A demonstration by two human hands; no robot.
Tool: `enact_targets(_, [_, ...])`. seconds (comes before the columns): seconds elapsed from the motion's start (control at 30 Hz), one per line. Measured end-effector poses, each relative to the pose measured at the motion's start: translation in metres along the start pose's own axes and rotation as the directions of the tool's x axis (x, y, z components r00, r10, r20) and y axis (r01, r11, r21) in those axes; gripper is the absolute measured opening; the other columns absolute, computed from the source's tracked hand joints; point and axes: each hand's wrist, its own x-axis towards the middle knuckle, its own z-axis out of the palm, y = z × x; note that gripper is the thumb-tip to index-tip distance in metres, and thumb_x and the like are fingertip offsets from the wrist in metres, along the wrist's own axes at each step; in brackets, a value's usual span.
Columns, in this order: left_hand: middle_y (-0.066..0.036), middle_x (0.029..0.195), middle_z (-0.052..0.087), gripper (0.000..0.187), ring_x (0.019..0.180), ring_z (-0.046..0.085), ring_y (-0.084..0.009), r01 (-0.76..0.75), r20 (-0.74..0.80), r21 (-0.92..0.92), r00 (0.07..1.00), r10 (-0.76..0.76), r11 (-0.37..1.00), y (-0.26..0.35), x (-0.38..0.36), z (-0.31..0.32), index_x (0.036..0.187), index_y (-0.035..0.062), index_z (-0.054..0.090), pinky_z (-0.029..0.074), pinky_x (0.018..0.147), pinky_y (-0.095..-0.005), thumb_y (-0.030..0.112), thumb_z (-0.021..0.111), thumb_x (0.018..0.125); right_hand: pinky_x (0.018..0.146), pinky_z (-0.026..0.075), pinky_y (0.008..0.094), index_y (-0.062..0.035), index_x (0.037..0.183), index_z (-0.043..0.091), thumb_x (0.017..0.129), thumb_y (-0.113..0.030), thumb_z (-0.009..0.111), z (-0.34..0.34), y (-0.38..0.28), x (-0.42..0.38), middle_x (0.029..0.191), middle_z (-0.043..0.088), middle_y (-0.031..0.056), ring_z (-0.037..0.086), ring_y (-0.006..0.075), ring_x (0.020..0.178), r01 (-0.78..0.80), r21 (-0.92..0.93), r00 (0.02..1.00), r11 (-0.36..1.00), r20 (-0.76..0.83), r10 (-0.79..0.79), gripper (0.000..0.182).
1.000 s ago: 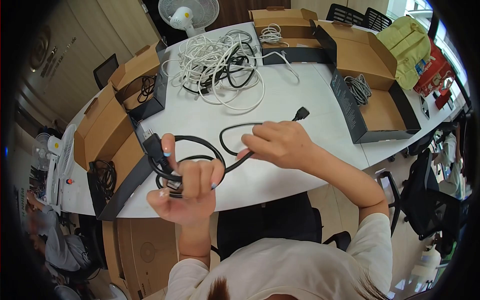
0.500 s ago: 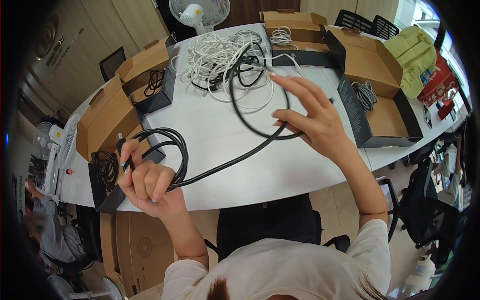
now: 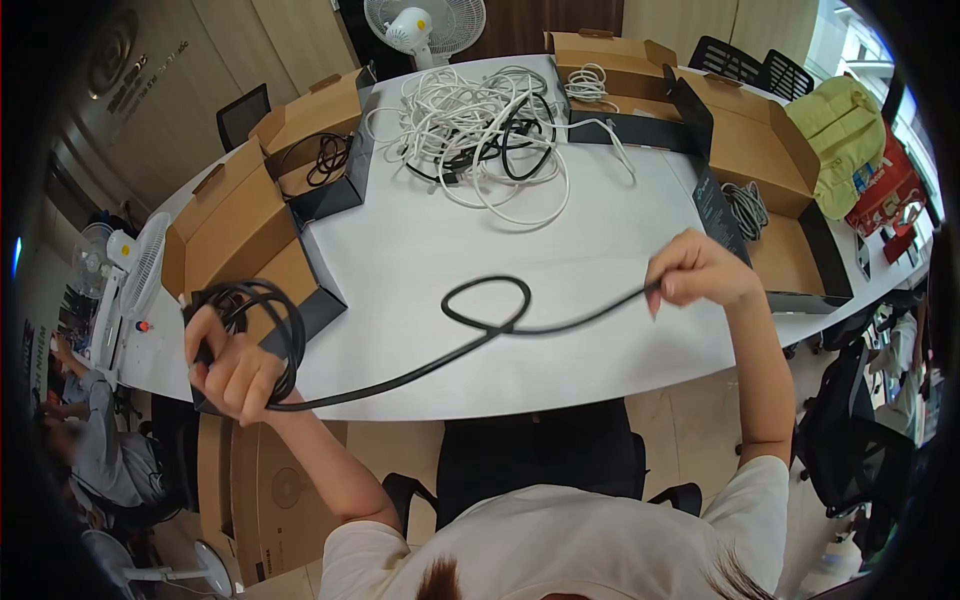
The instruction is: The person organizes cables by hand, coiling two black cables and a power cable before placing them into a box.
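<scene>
Well; one cable (image 3: 408, 378) in two hands (image 3: 236, 370)

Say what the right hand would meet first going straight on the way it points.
Likely the open loop in the black cable that the right hand holds, though its depth against the hand is unclear.

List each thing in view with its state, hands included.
Held cable: coiled at left, one loop mid-span
Left hand: fingers closed around cable
Right hand: fingers pinching cable
Cable pile: tangled
Near left box: open
Far left box: open, black coil inside
Far right box: open, white coil inside
Near right box: open, gray coil inside
Far fan: upright, running or not unclear
</scene>
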Motion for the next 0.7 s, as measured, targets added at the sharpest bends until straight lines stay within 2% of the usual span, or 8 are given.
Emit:
enact_targets(0.17, [-0.002, 0.04, 0.033, 0.018, 0.029, 0.032, -0.0142, 0.339, 0.331, 0.224, 0.855, -0.398, 0.914, 0.048, 0.0, 0.03, 0.093, 0.0026, 0.027, 0.033, 0.038, -0.0297, -0.001, 0.041, 0.081, 0.04, 0.017, 0.019, -0.0044, 0.083, 0.054, 0.094, -0.023, 0.046, -0.041, 0.018, -0.009, 0.049, 0.03, -0.0095, 0.023, 0.0017, 0.043, 0.148, 0.278, 0.887, 0.949, -0.462, -0.002, 0.023])
enact_targets(0.23, [-0.002, 0.039, 0.033, 0.019, 0.029, 0.031, -0.0143, 0.304, 0.281, 0.322, 0.874, -0.397, 0.897, 0.067, -0.013, 0.052, 0.092, 0.0013, 0.028, 0.031, 0.036, -0.0301, -0.001, 0.042, 0.08, 0.039, 0.019, 0.018, -0.0084, 0.085, 0.052, 0.095, -0.026, 0.045, -0.058, 0.019, -0.015, 0.049, 0.026, -0.0106, 0.024, 0.0014, 0.042, 0.224, 0.309, 0.799, 0.925, -0.601, 0.007, 0.022])
enact_targets(0.37, [-0.006, 0.041, 0.042, 0.01, 0.031, 0.039, -0.0142, 0.287, 0.003, 0.569, 0.936, -0.352, 0.77, 0.068, -0.041, 0.065, 0.077, 0.0027, 0.035, 0.035, 0.035, -0.0279, 0.002, 0.044, 0.079, 0.04, 0.021, 0.0179, -0.0098, 0.088, 0.052, 0.096, -0.029, 0.044, -0.064, 0.019, -0.013, 0.05, 0.027, -0.011, 0.023, 0.0014, 0.042, 0.304, 0.386, 0.746, 0.871, -0.665, 0.034, 0.021])
enact_targets(0.43, [-0.006, 0.043, 0.042, 0.018, 0.031, 0.04, -0.0129, 0.479, 0.143, 0.483, 0.783, -0.606, 0.733, 0.045, -0.022, 0.046, 0.064, 0.0064, 0.037, 0.037, 0.036, -0.0264, 0.004, 0.048, 0.078, 0.04, 0.022, 0.018, -0.0099, 0.09, 0.052, 0.095, -0.029, 0.046, -0.065, 0.021, -0.004, 0.05, 0.028, -0.0111, 0.023, 0.0017, 0.042, 0.326, 0.456, 0.725, 0.828, -0.682, 0.09, 0.021])
enact_targets(0.47, [-0.006, 0.05, 0.048, 0.007, 0.038, 0.047, -0.0162, 0.526, 0.083, 0.548, 0.739, -0.668, 0.65, 0.048, -0.035, 0.044, 0.078, 0.0013, 0.043, 0.041, 0.041, -0.0283, 0.004, 0.049, 0.078, 0.041, 0.022, 0.018, -0.0099, 0.09, 0.052, 0.095, -0.03, 0.046, -0.065, 0.021, 0.004, 0.051, 0.029, -0.011, 0.024, 0.002, 0.042, 0.335, 0.499, 0.714, 0.799, -0.688, 0.131, 0.021])
enact_targets(0.5, [-0.007, 0.056, 0.054, 0.017, 0.045, 0.054, -0.0194, 0.566, 0.019, 0.604, 0.693, -0.72, 0.561, 0.047, -0.044, 0.042, 0.092, -0.0039, 0.049, 0.046, 0.046, -0.0303, 0.004, 0.051, 0.078, 0.041, 0.022, 0.0181, -0.0098, 0.091, 0.052, 0.094, -0.03, 0.047, -0.068, 0.021, 0.011, 0.051, 0.03, -0.0109, 0.024, 0.0023, 0.042, 0.343, 0.54, 0.702, 0.769, -0.691, 0.172, 0.021])
enact_targets(0.63, [-0.008, 0.069, 0.058, 0.02, 0.055, 0.055, -0.0225, 0.875, -0.438, 0.479, 0.163, -0.884, -0.076, -0.025, -0.029, 0.036, 0.088, 0.0008, 0.056, 0.042, 0.051, -0.0314, 0.02, 0.053, 0.084, 0.043, 0.024, 0.0181, -0.0097, 0.096, 0.053, 0.094, -0.028, 0.049, -0.086, 0.018, 0.033, 0.053, 0.034, -0.011, 0.027, 0.003, 0.043, 0.423, 0.589, 0.671, 0.689, -0.714, 0.198, 0.019])
enact_targets(0.7, [-0.011, 0.064, 0.056, 0.032, 0.056, 0.055, -0.0263, 0.609, -0.592, 0.563, -0.175, -0.787, -0.559, -0.047, -0.014, 0.029, 0.097, 0.0009, 0.053, 0.042, 0.053, -0.0348, 0.031, 0.047, 0.089, 0.043, 0.025, 0.0185, -0.0089, 0.097, 0.054, 0.094, -0.027, 0.049, -0.089, 0.005, 0.04, 0.053, 0.035, -0.0108, 0.027, 0.0035, 0.043, 0.477, 0.573, 0.666, 0.666, -0.731, 0.151, 0.019])
